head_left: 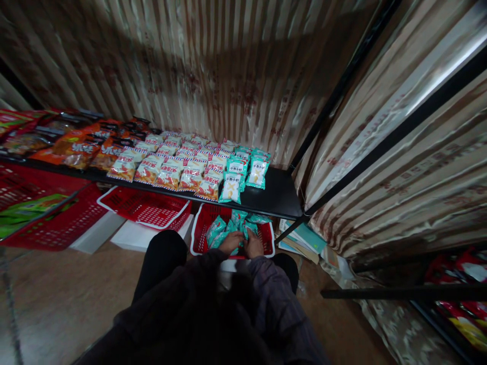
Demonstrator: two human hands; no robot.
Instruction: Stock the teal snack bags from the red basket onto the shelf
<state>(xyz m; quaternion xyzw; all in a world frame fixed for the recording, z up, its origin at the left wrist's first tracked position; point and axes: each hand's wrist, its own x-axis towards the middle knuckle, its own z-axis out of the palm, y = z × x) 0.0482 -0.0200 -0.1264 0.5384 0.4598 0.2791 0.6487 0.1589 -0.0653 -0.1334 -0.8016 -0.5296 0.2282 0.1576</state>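
Observation:
Both my hands reach down into a red plastic basket (198,238) on the floor that holds several teal snack packets (216,230). My left hand (231,242) lies on the packets with its fingers curled over them. My right hand (254,244) sits beside it, fingers closed around a teal packet. Above the basket a black shelf (277,195) carries rows of snack packets, with teal packets (243,172) at the right end and red-and-white packets (178,167) to their left.
An empty red basket (146,208) rests on white boxes (133,238) to the left. Another red basket (53,218) with green packets is at far left. Orange packets (83,147) fill the shelf's left. Flat cardboard (304,238) lies under the shelf's right corner. Striped curtains hang behind.

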